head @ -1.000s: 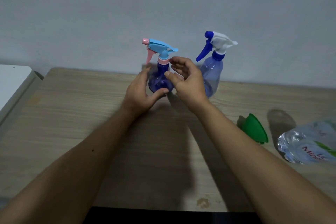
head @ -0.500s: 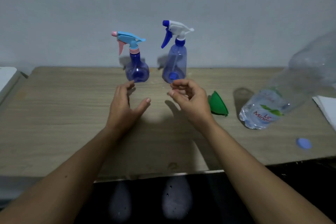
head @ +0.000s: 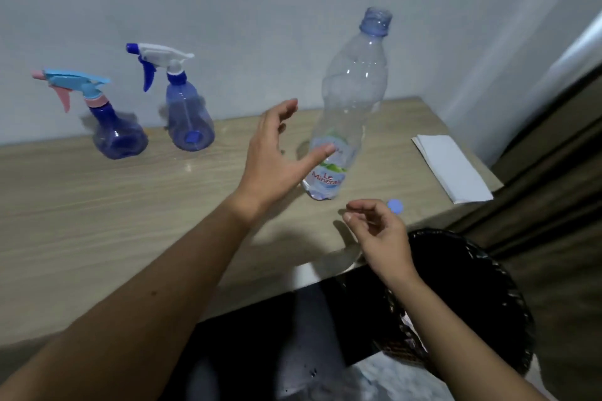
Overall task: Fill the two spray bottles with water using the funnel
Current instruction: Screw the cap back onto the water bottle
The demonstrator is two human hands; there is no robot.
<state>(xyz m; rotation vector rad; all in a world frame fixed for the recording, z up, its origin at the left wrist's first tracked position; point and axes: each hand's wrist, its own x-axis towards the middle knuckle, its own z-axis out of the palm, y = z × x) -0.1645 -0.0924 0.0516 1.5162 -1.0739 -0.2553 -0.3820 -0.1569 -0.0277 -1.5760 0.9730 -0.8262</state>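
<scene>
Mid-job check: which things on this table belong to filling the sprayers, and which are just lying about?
For the job: pink-trigger spray bottle; white-trigger spray bottle; open water bottle, which the left hand reaches toward. The funnel is not visible.

Lying about: blue cap; folded white paper; dark basket.

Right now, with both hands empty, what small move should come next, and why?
Probably the left hand should close round the water bottle. It is open, its thumb already in front of the label. The bottle stands uncapped. Both spray bottles, the pink-trigger one and the white-trigger one, still carry their spray heads. The funnel is not visible.
</scene>
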